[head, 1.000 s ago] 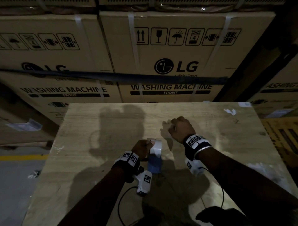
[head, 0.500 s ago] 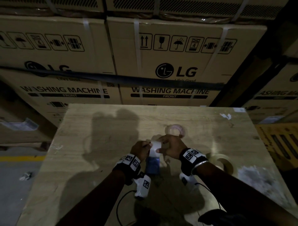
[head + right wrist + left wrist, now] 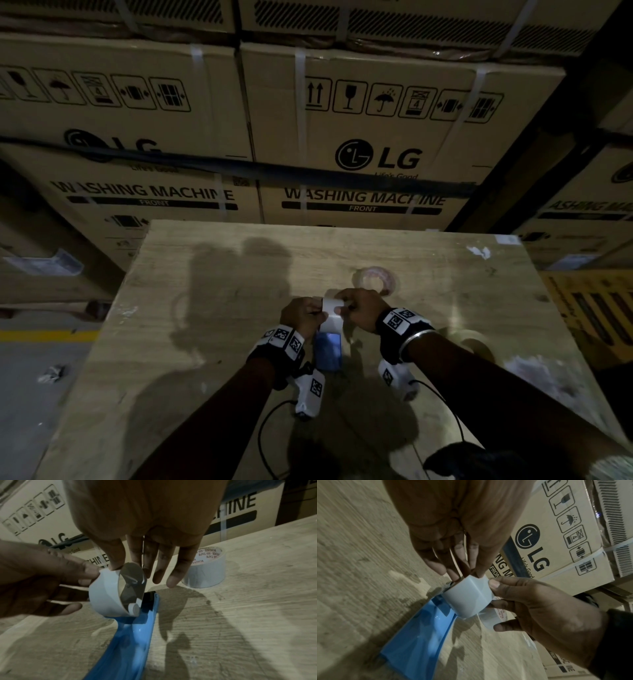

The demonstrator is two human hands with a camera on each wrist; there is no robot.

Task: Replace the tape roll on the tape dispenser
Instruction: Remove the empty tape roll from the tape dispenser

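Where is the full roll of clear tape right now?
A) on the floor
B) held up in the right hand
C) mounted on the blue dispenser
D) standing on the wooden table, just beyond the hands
D: the clear tape roll stands untouched on the wooden table, beyond both hands, which work at the blue tape dispenser.

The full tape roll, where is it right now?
In the head view the full tape roll sits flat on the wooden table, just beyond the right hand; nothing holds it.
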